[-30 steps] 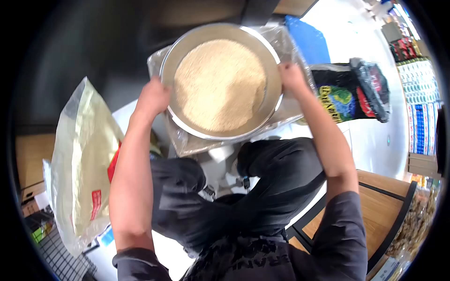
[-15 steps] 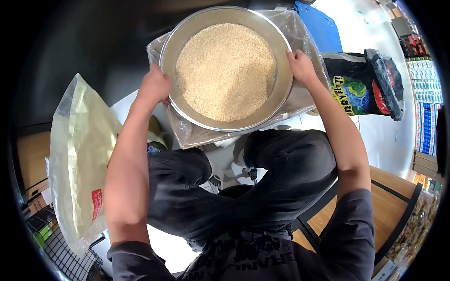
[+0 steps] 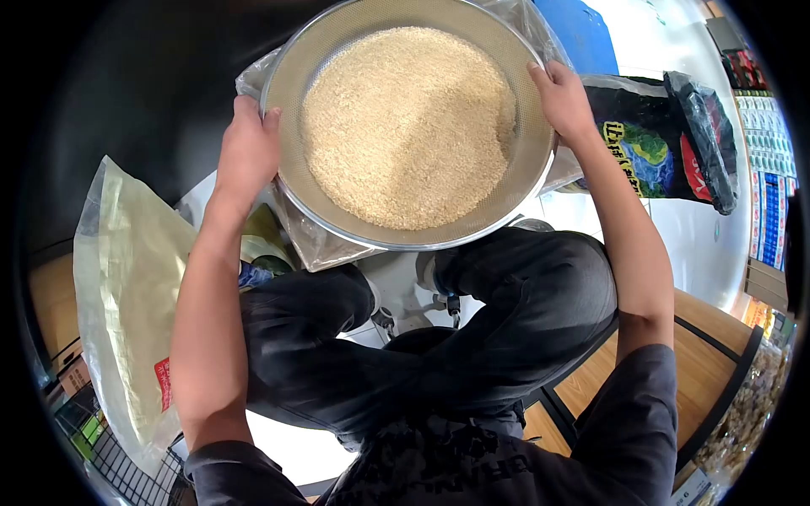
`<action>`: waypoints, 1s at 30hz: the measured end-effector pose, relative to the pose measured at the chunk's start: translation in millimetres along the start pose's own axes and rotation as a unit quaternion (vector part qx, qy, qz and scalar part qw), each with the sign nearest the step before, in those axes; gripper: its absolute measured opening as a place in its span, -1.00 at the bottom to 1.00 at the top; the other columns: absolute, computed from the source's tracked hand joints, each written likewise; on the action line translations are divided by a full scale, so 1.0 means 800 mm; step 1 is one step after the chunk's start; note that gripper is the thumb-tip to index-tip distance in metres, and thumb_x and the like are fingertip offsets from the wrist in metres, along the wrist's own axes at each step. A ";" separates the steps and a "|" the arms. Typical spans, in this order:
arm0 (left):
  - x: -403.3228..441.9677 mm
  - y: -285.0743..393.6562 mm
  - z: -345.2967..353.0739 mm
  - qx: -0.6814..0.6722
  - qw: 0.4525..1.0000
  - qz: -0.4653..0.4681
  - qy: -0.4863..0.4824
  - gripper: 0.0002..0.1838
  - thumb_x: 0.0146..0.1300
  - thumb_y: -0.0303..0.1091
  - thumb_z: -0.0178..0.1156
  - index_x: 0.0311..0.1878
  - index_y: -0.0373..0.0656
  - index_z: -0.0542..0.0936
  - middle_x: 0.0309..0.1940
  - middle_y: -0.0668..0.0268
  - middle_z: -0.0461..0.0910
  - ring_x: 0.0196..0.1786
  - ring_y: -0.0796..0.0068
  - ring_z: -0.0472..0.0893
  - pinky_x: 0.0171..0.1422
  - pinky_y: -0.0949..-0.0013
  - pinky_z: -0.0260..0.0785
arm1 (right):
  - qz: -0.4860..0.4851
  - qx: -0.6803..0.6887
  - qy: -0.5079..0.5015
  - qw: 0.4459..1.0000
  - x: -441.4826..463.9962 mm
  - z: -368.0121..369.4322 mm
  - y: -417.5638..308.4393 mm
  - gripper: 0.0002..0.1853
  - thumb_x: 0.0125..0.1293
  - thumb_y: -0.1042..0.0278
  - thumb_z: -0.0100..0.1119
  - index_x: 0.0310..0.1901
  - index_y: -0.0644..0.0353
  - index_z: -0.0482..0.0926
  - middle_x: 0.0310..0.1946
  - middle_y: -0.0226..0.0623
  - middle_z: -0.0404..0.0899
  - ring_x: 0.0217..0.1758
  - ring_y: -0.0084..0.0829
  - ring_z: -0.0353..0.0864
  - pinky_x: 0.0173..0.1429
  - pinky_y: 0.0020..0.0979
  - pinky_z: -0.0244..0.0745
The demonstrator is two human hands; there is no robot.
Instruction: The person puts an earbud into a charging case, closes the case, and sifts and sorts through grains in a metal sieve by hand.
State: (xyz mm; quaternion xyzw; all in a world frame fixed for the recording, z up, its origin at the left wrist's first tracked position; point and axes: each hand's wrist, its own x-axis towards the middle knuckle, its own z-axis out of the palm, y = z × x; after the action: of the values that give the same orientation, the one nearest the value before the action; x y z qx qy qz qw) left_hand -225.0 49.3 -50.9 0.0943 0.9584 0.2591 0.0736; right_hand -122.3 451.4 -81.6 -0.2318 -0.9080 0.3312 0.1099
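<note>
A large round metal sieve [image 3: 292, 139] with a mesh wall is held up in front of me. Pale rice-like grain [image 3: 405, 126] lies heaped in it, part of it in shadow. My left hand [image 3: 251, 145] is closed on the left rim. On the opposite side my right hand [image 3: 565, 103] pinches the rim, thumb on top. Beneath the sieve a clear plastic liner [image 3: 316, 239] shows around the edges; whatever it lines is mostly hidden.
A tall translucent sack [image 3: 126, 312] stands left of my left arm, near a black wire basket [image 3: 126, 460]. At right lie a black printed bag [image 3: 645, 143] and a blue panel [image 3: 578, 38]. Wooden shelving [image 3: 709, 363] is by my right elbow. My knees are below the sieve.
The sieve has come up closer to the camera, looking larger, with both hands still on its rim. The grain has shifted and spread within it.
</note>
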 end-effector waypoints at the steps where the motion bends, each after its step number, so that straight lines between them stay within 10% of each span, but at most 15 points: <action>1: -0.001 0.001 0.000 0.000 1.000 0.001 0.000 -0.64 0.51 -0.22 0.08 0.01 -0.41 0.35 -0.12 -0.32 0.63 0.01 -0.35 0.63 0.11 -0.10 0.43 | 0.009 -0.003 -0.002 1.000 -0.001 -0.002 0.000 -0.48 0.46 0.00 0.19 -0.42 0.39 0.43 -0.60 -0.05 0.38 -0.51 -0.19 0.28 -0.30 -0.14 0.34; 16: 0.005 -0.032 0.018 0.084 0.996 0.016 -0.016 -0.68 0.45 -0.23 0.18 0.01 -0.32 0.44 -0.22 -0.11 0.60 -0.11 -0.07 0.64 0.07 0.09 0.45 | 0.038 0.105 -0.022 0.993 0.000 0.039 0.021 -0.53 0.45 0.06 0.20 -0.48 0.25 0.35 -0.66 -0.30 0.31 -0.59 -0.42 0.29 -0.42 -0.25 0.36; 21: -0.009 0.050 0.027 0.189 0.920 0.319 0.129 -0.57 0.36 -0.39 0.22 0.26 -0.27 0.46 0.09 -0.13 0.55 0.16 -0.05 0.60 0.25 0.02 0.44 | 0.097 0.234 -0.071 0.965 -0.006 0.033 0.014 -0.60 0.48 0.12 0.21 -0.47 0.12 0.37 -0.66 -0.57 0.27 -0.69 -0.69 0.21 -0.65 -0.48 0.17; 25: -0.020 0.122 0.080 -0.141 0.898 0.334 -0.247 -0.75 0.40 -0.47 0.19 0.10 -0.27 0.62 -0.07 0.07 0.64 0.00 0.12 0.66 0.16 0.24 0.51 | 0.128 0.320 -0.088 0.935 -0.011 0.039 0.021 -0.67 0.48 0.14 0.21 -0.43 0.08 0.43 -0.62 -0.67 0.29 -0.68 -0.80 0.18 -0.65 -0.58 0.06; 30: 0.001 0.159 0.154 -0.143 0.877 0.341 -0.307 -0.81 0.41 -0.48 0.19 0.03 -0.27 0.65 -0.22 0.15 0.62 -0.22 0.27 0.65 -0.11 0.28 0.52 | 0.123 0.429 -0.083 0.891 -0.015 0.052 0.042 -0.72 0.48 0.17 0.24 -0.38 0.06 0.48 -0.58 -0.72 0.35 -0.62 -0.86 0.17 -0.59 -0.64 0.02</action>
State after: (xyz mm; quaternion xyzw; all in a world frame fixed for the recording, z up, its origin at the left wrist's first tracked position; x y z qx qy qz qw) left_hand -184.3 216.7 -91.7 0.4788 0.7485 0.3601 0.2843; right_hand -114.9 445.0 -135.4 -0.2433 -0.6477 0.7175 0.0810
